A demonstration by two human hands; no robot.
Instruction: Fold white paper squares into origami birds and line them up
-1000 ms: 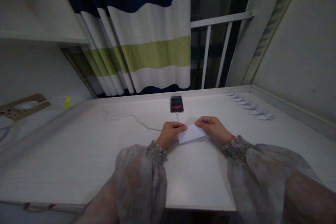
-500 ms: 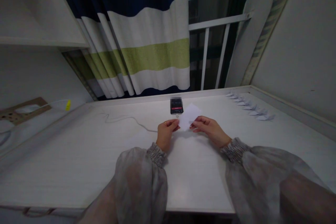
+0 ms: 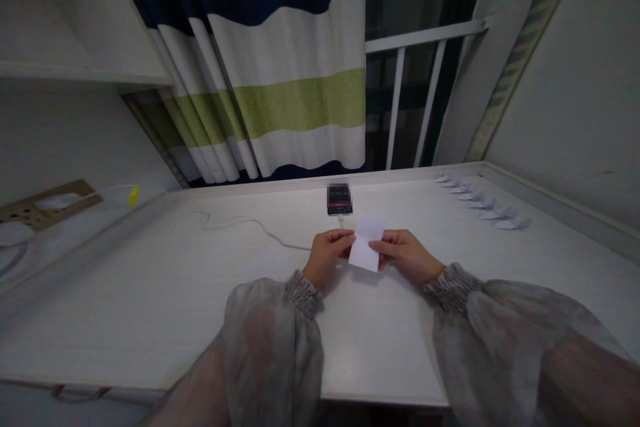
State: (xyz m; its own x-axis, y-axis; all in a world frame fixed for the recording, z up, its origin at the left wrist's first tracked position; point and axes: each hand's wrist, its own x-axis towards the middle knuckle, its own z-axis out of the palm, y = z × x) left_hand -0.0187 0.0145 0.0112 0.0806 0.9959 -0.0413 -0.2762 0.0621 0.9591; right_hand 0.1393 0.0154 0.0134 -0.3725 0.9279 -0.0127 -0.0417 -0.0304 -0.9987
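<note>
A white sheet of paper [image 3: 367,247] is held between my two hands just above the desk, its long side running away from me. My left hand [image 3: 330,252] pinches the left edge with the thumb on top. On the right edge, my right hand [image 3: 400,252] grips the sheet, thumb across its face and fingers behind. Beyond the paper lies a phone [image 3: 339,200] with a lit screen, a cable plugged into its near end.
Several folded white paper pieces [image 3: 483,203] stand in a row at the back right of the white desk [image 3: 225,320]. A pale cable [image 3: 270,233] runs across the left side. A power strip [image 3: 50,203] is at the far left; a striped curtain [image 3: 300,100] hangs behind.
The paper has turned from a diamond-like slant to a narrower upright rectangle and come slightly nearer me. Both hands still hold it; my right thumb now lies over its face.
</note>
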